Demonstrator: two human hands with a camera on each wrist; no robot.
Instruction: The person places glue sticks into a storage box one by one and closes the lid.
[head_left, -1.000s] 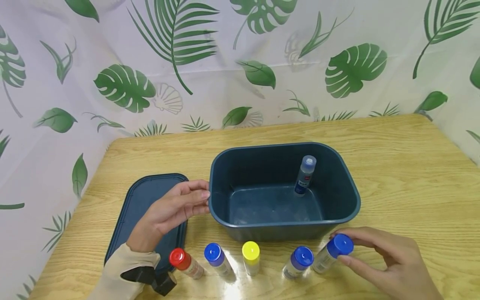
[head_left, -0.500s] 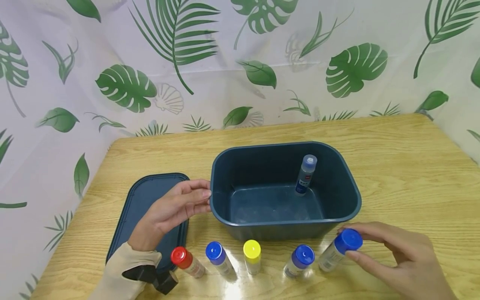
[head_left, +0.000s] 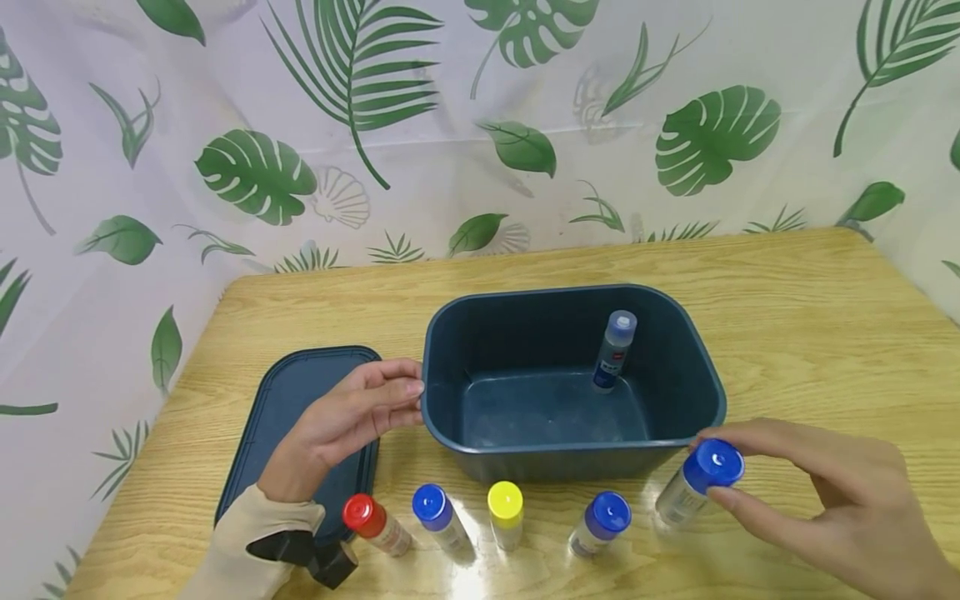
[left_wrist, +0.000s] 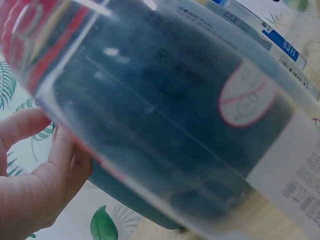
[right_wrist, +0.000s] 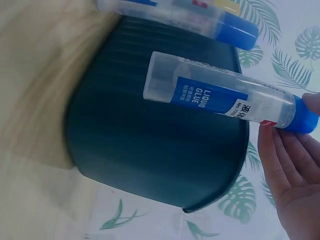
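My right hand point(head_left: 847, 492) pinches the blue cap of a clear liquid glue bottle point(head_left: 690, 492) between thumb and fingers. Its base appears raised off the table, just in front of the bin's right corner. The label reads "LIQUID GLUE" on the held glue bottle point(right_wrist: 215, 95) in the right wrist view. My left hand point(head_left: 360, 417) touches the outside of the left wall of the dark blue bin point(head_left: 555, 465), fingers lightly bent. Inside the bin, another glue bottle point(head_left: 613, 354) with a clear-blue cap leans at the right. A blurred clear bottle point(left_wrist: 165, 115) covers much of the left wrist view.
Along the bin's front stand a red-capped bottle point(head_left: 375, 525), a blue-capped bottle point(head_left: 441, 517), a yellow-capped bottle point(head_left: 506, 512) and a second blue-capped bottle point(head_left: 602, 523). A dark blue lid point(head_left: 288, 408) lies left of the bin, partly under my left arm.
My right hand has moved right and a little farther up the head view with the glue bottle, widening its gap from the neighbouring blue-capped bottle. The left hand stays at the bin.
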